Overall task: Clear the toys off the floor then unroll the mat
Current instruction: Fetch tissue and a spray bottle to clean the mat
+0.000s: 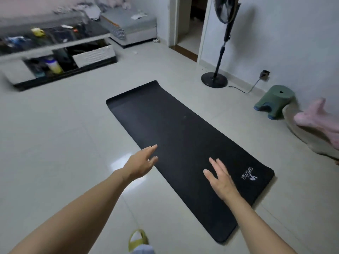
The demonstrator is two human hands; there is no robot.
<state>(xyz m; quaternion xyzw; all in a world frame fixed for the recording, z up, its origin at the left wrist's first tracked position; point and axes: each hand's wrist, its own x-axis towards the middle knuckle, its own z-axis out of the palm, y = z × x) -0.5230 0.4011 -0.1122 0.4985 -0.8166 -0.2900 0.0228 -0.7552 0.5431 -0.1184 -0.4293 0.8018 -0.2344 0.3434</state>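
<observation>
Overhead, left hand and right hand flat-fingered, holding nothing, above unrolled mat; contact unclear.

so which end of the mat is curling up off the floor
The far end of the mat, toward the fan: its edge lifts in a lip. The near end, by the white logo, lies flat.
</observation>
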